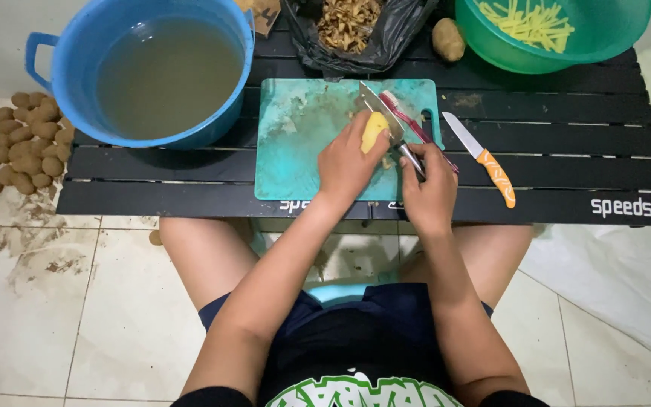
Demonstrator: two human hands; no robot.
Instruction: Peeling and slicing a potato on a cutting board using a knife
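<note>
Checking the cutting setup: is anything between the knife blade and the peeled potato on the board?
Nothing visible. The left hand pins the peeled potato on the teal board; the right hand holds the knife directly against it.

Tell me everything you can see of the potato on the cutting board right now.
The peeled potato is pale yellow, smooth and oblong, with no skin showing. It lies on the teal cutting board, near the board's middle right, long axis pointing away from the person. The left hand covers its near end and pins it down. The steel blade of the knife, gripped by the right hand, rests against its right side.
</note>
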